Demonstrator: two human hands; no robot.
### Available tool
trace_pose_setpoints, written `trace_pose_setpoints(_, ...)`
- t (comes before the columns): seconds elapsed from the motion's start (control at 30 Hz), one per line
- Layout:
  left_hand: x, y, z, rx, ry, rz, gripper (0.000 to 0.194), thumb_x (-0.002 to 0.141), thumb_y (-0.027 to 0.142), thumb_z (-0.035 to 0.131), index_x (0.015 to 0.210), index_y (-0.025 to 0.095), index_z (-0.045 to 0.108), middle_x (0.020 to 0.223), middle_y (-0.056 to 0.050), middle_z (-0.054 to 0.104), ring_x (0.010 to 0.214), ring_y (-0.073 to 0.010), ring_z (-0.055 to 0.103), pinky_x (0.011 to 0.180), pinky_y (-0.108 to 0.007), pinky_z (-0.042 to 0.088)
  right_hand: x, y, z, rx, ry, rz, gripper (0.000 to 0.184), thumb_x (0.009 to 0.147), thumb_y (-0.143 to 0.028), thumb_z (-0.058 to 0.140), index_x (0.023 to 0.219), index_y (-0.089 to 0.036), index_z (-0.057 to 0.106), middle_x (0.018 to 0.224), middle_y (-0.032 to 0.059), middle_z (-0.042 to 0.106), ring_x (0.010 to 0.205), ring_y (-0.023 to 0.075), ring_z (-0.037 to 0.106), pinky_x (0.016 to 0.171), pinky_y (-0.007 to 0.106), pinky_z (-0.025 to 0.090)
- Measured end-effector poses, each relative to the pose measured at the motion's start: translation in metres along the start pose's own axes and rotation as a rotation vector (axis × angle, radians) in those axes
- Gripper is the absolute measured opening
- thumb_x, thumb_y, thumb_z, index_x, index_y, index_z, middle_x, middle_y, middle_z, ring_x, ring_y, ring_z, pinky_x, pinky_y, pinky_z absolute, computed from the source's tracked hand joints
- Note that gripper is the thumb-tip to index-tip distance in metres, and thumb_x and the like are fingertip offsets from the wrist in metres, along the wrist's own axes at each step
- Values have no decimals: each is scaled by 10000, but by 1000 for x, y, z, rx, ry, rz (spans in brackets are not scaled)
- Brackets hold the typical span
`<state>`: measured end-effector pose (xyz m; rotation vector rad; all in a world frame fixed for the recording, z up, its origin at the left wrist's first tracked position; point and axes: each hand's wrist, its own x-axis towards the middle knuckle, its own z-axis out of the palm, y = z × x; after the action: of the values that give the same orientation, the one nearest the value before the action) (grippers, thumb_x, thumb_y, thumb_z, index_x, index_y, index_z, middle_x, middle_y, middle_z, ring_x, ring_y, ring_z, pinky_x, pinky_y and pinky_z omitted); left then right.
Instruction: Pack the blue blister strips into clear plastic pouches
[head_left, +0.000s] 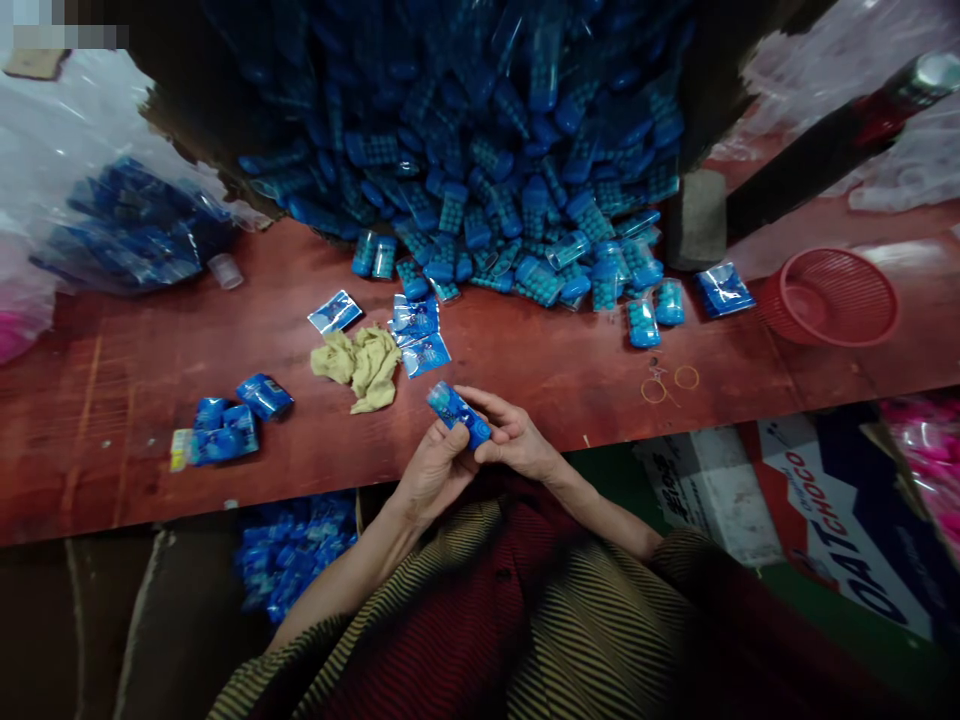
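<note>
In front of my body, over the table's near edge, a small plastic bottle with a shiny blue label (459, 412) is held between both hands. My left hand (439, 465) is closed around its lower left side, thumb on the label. The fingers of my right hand (517, 438) grip its right end. The bottle tilts, its clear upper end pointing away to the left. Just beyond it lie flat blue printed labels (424, 338) and a crumpled yellowish cloth (367, 365). Several blue-labelled bottles (225, 432) lie to the left.
A large heap of clear bottles with turquoise balls (487, 220) spills onto the red table (525, 375). At right are a red basket (832, 300), a hammer (701, 220), and rubber bands (654, 388). Below the table's edge, more labelled bottles (292, 550) lie at left, a printed carton (832, 520) at right.
</note>
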<state>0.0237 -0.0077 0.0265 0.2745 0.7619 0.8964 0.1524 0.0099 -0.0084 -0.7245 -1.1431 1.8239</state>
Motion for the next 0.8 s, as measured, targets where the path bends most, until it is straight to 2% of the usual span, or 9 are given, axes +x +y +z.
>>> trace_pose_setpoints(0.1,-1,2,3,3,7,-1,319,653,373,754,856,144,665,789,-69,713,1039,-260,616,907,-363,489,0,-1,1,-31,70,9,720,625,-500,755,1267,-257,538,1277,53,573,1184,240,525,1042,382,374)
trace_pose_setpoints(0.17,-2,4,4,7,-3,-7,305,679,335,742,902,143,663,830,-77,720,1032,-248,621,907,-347,487,2,-2,0,-28,72,21,727,613,-496,764,1261,-253,543,1278,52,571,1196,241,513,1054,381,358)
trace_pose_setpoints(0.37,2,3,-1,-40,-2,3,296,674,320,748,918,168,675,878,-64,728,1000,-245,641,913,-373,485,2,-2,-9,82,-77,88,954,524,-474,822,1363,-267,416,1377,59,476,1285,254,420,1063,374,348)
trace_pose_setpoints(0.4,3,3,-3,-41,9,16,303,682,326,741,932,169,674,899,-65,727,1006,-245,638,925,-384,477,2,-1,-10,86,-68,71,937,551,-483,806,1370,-272,403,1384,59,468,1299,249,402,1066,371,344)
trace_pose_setpoints(0.47,4,2,-7,-27,28,48,310,711,330,717,968,163,670,944,-75,721,1028,-245,628,949,-399,458,1,-2,-10,58,-24,28,773,679,-487,722,1359,-282,418,1380,52,474,1296,224,405,1065,362,345)
trace_pose_setpoints(0.57,4,1,-11,33,41,85,289,735,312,696,960,131,675,970,-94,712,1054,-244,611,972,-399,435,1,-5,-9,-52,45,38,505,820,-401,599,1298,-271,501,1287,37,560,1174,188,519,1014,349,404)
trace_pose_setpoints(0.67,3,0,-13,77,71,102,269,720,314,709,903,119,683,953,-95,710,1043,-237,611,965,-381,435,2,-10,-5,-125,76,62,466,816,-329,606,1270,-259,532,1205,27,613,1077,174,575,946,328,462)
trace_pose_setpoints(0.8,5,2,-15,74,147,115,308,688,373,728,874,131,679,884,-72,710,950,-209,636,894,-344,476,4,-12,0,-162,88,33,505,803,-276,616,1295,-266,506,1238,23,594,1134,174,549,990,334,434)
